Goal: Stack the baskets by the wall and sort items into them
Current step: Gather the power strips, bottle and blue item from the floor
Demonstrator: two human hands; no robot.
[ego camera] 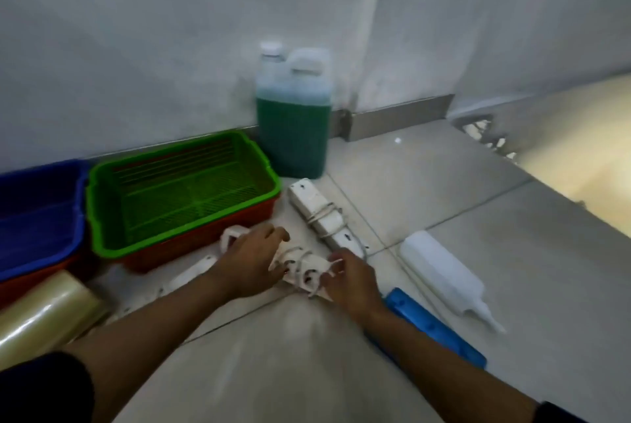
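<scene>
The green basket (184, 188) sat in a red one by the wall, empty. My left hand (251, 263) and right hand (353, 281) both gripped a white power strip (302, 269) on the floor. I judged sorting had barely begun.

a utility corner indoors: tiled floor (444, 183), white wall (170, 30), jug of green cleaning liquid (293, 129).

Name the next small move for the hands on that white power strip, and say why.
Probably lift the cord-wrapped power strip into the green basket. Both the left hand and right hand are on it, and that basket, already nested on a red one, sits open beside it.
</scene>
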